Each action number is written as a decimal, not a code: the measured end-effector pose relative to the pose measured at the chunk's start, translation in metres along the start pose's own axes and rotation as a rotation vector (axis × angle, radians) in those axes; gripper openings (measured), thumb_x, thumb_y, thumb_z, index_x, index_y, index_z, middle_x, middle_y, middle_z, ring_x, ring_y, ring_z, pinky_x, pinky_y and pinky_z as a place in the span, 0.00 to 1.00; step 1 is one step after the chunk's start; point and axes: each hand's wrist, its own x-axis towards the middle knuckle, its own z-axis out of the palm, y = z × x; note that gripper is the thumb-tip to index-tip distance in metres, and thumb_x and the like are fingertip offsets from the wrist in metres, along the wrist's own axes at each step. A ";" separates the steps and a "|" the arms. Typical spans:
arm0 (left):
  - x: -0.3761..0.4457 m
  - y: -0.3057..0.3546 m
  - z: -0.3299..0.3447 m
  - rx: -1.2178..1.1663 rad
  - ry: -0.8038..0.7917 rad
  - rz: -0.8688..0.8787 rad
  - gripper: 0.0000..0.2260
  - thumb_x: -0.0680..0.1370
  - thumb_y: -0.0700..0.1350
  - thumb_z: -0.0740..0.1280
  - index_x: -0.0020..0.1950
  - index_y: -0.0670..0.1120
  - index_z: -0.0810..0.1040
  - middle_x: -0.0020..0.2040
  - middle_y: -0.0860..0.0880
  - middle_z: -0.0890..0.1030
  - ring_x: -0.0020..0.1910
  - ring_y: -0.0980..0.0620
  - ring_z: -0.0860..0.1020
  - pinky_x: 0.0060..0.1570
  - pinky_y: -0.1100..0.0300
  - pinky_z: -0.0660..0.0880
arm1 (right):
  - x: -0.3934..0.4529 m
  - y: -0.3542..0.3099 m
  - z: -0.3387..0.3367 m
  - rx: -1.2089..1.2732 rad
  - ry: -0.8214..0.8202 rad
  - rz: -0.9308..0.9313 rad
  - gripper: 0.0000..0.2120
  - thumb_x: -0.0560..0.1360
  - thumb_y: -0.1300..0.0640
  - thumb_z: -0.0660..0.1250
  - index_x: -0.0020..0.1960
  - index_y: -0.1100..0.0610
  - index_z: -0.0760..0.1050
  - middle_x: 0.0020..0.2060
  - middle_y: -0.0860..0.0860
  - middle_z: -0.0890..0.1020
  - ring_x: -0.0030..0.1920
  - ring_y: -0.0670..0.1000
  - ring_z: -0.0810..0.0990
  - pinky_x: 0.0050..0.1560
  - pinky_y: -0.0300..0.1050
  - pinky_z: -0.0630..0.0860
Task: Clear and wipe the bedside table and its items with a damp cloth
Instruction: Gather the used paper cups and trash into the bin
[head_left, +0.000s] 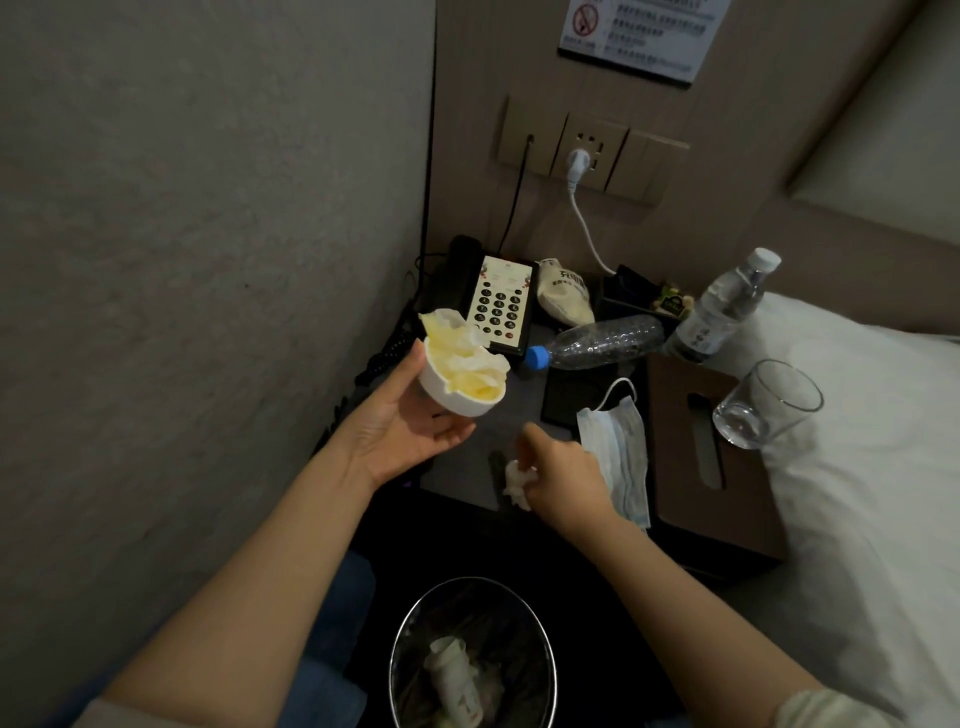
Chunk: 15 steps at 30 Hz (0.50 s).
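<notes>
Beside the right hand (563, 480), on its outer side, the white bed (857, 467) takes up that whole edge, with a brown tissue box (711, 457) just next to the hand, its long side and slot running away from the person. Under both hands sits the dark bedside table (467, 467), crowded toward the back wall. Below the hands, on the floor, stands a round bin (470, 660) with crumpled paper inside. Behind the left hand (410, 421) lies a black phone (501, 306), its keypad pointing away toward the wall. Beyond the right hand an empty clear bottle (597, 343) lies on its side across the table, blue cap pointing toward the phone; a second water bottle (727, 306) stands upright past it near the bed. A drinking glass (769, 405) stands on the far side of the tissue box. A pale blue face mask (618, 457) lies touching the right hand's outer side, hanging over the table's front edge. The left hand, palm up, is closed around a small white cup (457, 384) stuffed with yellowish tissue, held above the table's left side and tilted. The right hand's fingers are pinched on a white tissue wad (517, 480) at the table's front.
</notes>
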 end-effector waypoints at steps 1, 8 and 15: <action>0.000 0.000 0.000 -0.005 0.003 0.000 0.45 0.48 0.58 0.84 0.63 0.49 0.77 0.58 0.44 0.82 0.55 0.44 0.81 0.52 0.48 0.77 | -0.001 0.000 -0.001 0.021 -0.014 0.007 0.13 0.70 0.62 0.65 0.53 0.54 0.68 0.46 0.52 0.82 0.46 0.58 0.81 0.39 0.46 0.73; -0.006 -0.007 0.005 -0.048 -0.009 0.023 0.42 0.49 0.58 0.83 0.61 0.48 0.78 0.57 0.43 0.83 0.52 0.45 0.82 0.48 0.49 0.78 | 0.024 0.000 -0.006 0.230 0.065 0.139 0.20 0.72 0.67 0.65 0.60 0.55 0.67 0.49 0.52 0.81 0.50 0.55 0.80 0.45 0.48 0.76; -0.004 -0.008 -0.002 -0.045 -0.003 0.016 0.37 0.50 0.59 0.83 0.57 0.48 0.82 0.58 0.43 0.82 0.52 0.45 0.82 0.47 0.50 0.79 | 0.036 -0.011 0.003 0.200 0.037 0.192 0.19 0.73 0.64 0.67 0.60 0.54 0.65 0.51 0.54 0.81 0.52 0.57 0.80 0.54 0.55 0.77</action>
